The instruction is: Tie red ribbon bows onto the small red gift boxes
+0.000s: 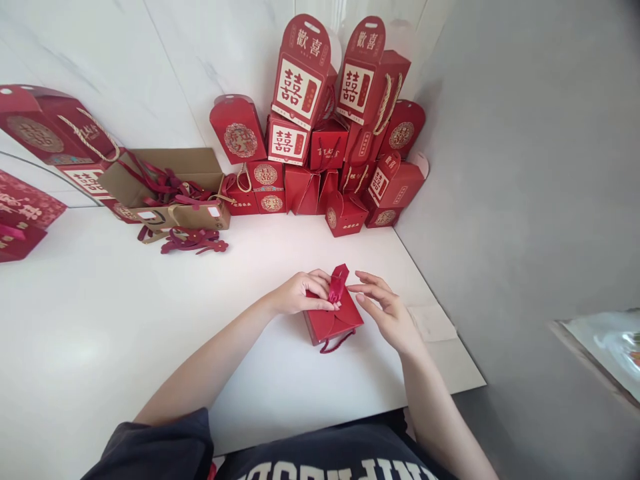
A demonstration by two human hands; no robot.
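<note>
A red gift box (pixel 340 325) stands on the white table in front of me, its top flaps folded together. From its near side hangs a dark red rope handle (pixel 341 343). My left hand (pixel 307 291) rests over the box's left top edge, its fingers pinched on a crimson ribbon (pixel 339 283) that sticks up from the top. Just right of the ribbon, my right hand (pixel 383 307) hovers with fingers apart and nothing in them. Its fingertips come close to the ribbon; whether they touch it I cannot tell.
Stacked red gift boxes (pixel 295 143) line the back wall. An open cardboard box (pixel 200 217) of ribbons stands at the back left, with loose ribbons (pixel 195 241) before it. More red packaging (pixel 20 220) lies far left. A grey wall (pixel 525 167) bounds the table's right side.
</note>
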